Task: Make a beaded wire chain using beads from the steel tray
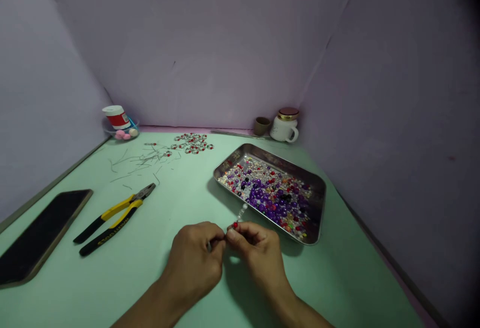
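My left hand (197, 254) is closed in a pinch near the front middle of the table, its fingertips almost meeting those of the other hand. What lies between its fingers is too small to make out. My right hand (260, 255) grips a short beaded strand (241, 213) between thumb and forefinger. A red bead (235, 224) shows at the fingertips, and white and clear beads run up from it toward the tray. The metal tray (323, 203), full of loose purple, clear, red and black beads (268, 195), sits just beyond my right hand.
Yellow-black pliers (116, 218) and a phone (41, 235) lie at left. Behind them are loose wire pieces (140, 160) and several red-beaded rings (193, 143). A bowl with a tub (118, 118) stands back left; a brown cup (261, 126) and lidded mug (284, 127) back right.
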Available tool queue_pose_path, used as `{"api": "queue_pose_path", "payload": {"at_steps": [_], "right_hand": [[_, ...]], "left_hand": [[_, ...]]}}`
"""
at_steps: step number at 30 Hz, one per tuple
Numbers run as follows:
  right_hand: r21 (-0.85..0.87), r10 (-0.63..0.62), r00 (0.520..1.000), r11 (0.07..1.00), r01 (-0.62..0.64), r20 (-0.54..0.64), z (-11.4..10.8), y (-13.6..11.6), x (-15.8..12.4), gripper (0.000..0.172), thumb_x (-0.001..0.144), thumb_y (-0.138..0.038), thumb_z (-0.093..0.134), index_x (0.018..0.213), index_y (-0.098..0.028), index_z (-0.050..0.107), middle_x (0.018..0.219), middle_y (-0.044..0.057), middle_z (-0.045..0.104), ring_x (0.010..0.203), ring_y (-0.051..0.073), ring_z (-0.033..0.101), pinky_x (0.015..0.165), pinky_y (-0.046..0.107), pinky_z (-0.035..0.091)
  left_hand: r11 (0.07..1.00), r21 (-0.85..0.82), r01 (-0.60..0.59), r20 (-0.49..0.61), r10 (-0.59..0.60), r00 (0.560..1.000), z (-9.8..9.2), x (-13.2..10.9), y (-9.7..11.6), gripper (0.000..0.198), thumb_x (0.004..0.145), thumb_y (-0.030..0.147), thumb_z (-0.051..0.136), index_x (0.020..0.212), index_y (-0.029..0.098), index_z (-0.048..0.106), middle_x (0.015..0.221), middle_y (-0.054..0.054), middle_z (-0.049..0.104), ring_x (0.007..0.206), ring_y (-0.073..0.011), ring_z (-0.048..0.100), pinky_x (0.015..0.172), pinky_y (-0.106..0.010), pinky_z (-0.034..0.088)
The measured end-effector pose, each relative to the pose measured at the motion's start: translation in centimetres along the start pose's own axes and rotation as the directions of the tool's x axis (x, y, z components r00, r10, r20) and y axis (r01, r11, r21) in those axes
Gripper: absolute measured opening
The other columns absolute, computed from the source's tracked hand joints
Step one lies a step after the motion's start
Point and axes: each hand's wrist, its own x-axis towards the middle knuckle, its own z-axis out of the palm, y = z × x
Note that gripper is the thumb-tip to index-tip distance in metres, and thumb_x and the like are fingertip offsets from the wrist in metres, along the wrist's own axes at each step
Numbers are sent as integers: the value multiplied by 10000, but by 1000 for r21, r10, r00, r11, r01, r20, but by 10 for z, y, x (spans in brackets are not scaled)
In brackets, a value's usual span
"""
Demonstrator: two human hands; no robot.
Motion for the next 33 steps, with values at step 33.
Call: {"api": "queue_pose_path", "payload": {"at_steps": [33], "right_hand": [[122,328,926,927,-354,187,-10,2,15,387,406,-313,786,690,-106,623,562,11,594,505,103,524,514,239,408]], "left_hand": [[816,-471,335,167,-290,942,12,15,-18,107,535,205,537,460,132,513,340,59,421,332,-45,292,355,-192,199]]}}
